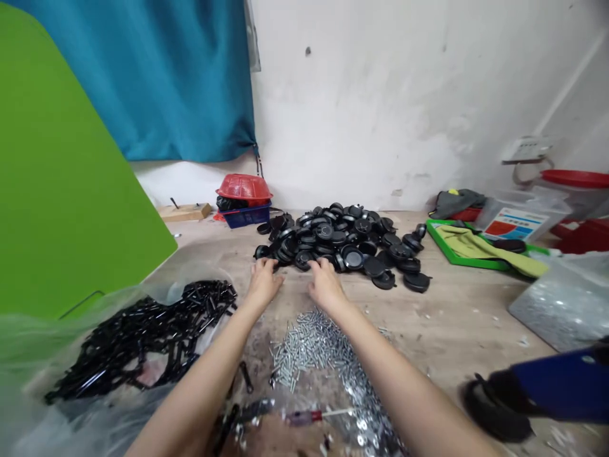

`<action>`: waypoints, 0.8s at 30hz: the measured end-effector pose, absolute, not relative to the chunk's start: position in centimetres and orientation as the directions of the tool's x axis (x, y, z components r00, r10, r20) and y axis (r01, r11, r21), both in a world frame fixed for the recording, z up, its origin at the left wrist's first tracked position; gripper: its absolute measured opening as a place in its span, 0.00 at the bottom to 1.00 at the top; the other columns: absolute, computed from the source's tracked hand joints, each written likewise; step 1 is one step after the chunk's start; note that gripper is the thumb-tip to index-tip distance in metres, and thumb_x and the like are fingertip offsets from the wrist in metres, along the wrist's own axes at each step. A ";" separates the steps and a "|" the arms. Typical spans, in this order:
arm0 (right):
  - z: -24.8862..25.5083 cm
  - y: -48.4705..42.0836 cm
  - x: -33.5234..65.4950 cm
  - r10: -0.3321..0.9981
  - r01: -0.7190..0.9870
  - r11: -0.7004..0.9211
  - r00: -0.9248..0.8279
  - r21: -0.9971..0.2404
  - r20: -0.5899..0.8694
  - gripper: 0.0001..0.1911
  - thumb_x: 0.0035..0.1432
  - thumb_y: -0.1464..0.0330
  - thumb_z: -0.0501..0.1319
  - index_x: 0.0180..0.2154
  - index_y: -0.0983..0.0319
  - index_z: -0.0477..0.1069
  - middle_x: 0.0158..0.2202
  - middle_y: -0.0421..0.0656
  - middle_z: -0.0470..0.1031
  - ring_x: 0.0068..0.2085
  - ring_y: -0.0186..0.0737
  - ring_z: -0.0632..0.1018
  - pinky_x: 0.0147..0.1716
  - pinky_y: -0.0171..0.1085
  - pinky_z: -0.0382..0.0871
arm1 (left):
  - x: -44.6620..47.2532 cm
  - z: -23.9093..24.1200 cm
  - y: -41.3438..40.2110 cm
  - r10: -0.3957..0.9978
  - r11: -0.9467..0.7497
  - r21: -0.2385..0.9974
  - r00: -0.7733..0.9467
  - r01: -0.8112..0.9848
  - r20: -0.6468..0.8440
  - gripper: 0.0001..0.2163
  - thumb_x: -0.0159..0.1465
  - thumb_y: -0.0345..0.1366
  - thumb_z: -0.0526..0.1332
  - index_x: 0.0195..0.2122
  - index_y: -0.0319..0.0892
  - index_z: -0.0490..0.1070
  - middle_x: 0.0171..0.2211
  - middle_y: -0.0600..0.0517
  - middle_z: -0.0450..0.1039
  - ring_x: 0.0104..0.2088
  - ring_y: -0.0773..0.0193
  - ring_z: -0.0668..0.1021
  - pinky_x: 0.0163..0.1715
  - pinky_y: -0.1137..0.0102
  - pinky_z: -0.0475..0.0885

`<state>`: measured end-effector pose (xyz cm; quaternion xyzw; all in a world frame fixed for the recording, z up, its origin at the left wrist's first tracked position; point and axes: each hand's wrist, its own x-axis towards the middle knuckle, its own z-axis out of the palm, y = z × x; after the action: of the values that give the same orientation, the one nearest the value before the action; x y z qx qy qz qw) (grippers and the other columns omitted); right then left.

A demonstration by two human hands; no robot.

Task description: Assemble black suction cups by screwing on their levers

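Observation:
A heap of black round disc-shaped parts [352, 257] lies on the table in front of me, against the wall. My left hand [264, 280] reaches to its near left edge, fingers stretched forward and thumb apart, the tips by the discs. Beside it, my right hand [327, 283] is at the front of the heap with thumb and fingers spread, touching or almost touching the discs. Nothing shows in either hand, though the fingertips blend into the black parts. Loose silver screws [304, 346] lie spread between my forearms.
Washers [368, 431] and a screwdriver [304, 417] lie close to me. At left, a plastic bag holds black rod-like parts [143, 336]. A blue power tool [552, 387] juts in from the right. Behind are a red basket [243, 186] and a green tray [469, 260].

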<state>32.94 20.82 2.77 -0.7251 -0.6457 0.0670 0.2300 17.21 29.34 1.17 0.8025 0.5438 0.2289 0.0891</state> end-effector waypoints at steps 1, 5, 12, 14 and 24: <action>2.8 22.3 32.8 0.971 0.918 -0.030 0.121 -0.395 0.208 0.30 0.55 0.73 0.59 0.59 0.62 0.57 0.59 0.55 0.57 0.57 0.51 0.63 0.52 0.45 0.61 | 17.2 1.1 30.7 0.919 -0.376 0.379 0.286 0.845 0.273 0.18 0.64 0.39 0.59 0.54 0.41 0.64 0.56 0.44 0.64 0.52 0.53 0.71 0.49 0.52 0.69; 2.7 28.5 32.1 0.976 0.947 0.092 -0.025 -0.308 0.216 0.41 0.51 0.72 0.64 0.63 0.58 0.49 0.65 0.53 0.48 0.64 0.51 0.54 0.58 0.48 0.54 | 17.2 0.6 35.1 0.932 -0.340 0.331 0.269 0.881 0.241 0.21 0.64 0.39 0.59 0.57 0.43 0.61 0.58 0.44 0.61 0.54 0.51 0.69 0.50 0.50 0.68; 2.4 34.9 30.9 0.972 0.966 0.124 -0.072 -0.226 0.224 0.39 0.50 0.68 0.68 0.61 0.56 0.54 0.63 0.52 0.54 0.62 0.56 0.59 0.57 0.57 0.54 | 17.1 -0.4 38.9 0.923 -0.380 0.254 0.346 0.890 0.168 0.20 0.63 0.39 0.60 0.56 0.43 0.63 0.61 0.44 0.58 0.57 0.49 0.66 0.54 0.48 0.63; 2.5 34.5 30.4 0.968 0.970 0.116 -0.062 -0.212 0.245 0.25 0.58 0.64 0.62 0.56 0.60 0.61 0.57 0.50 0.63 0.55 0.50 0.69 0.53 0.54 0.63 | 17.1 -0.3 38.6 0.921 -0.384 0.254 0.348 0.888 0.173 0.19 0.63 0.38 0.60 0.55 0.43 0.64 0.61 0.44 0.58 0.57 0.49 0.65 0.54 0.48 0.62; 2.5 26.7 29.5 0.967 0.934 0.119 -0.032 -0.338 0.252 0.24 0.49 0.71 0.65 0.50 0.60 0.65 0.49 0.49 0.69 0.46 0.46 0.74 0.44 0.42 0.68 | 16.1 -0.1 32.1 0.913 -0.407 0.419 0.374 0.812 0.163 0.16 0.64 0.39 0.59 0.51 0.40 0.66 0.51 0.45 0.68 0.47 0.56 0.74 0.45 0.56 0.72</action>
<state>29.49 26.69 2.53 -0.6626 -0.7172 0.0395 0.2120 16.06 32.11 -0.11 0.8178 0.5273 0.1869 0.1354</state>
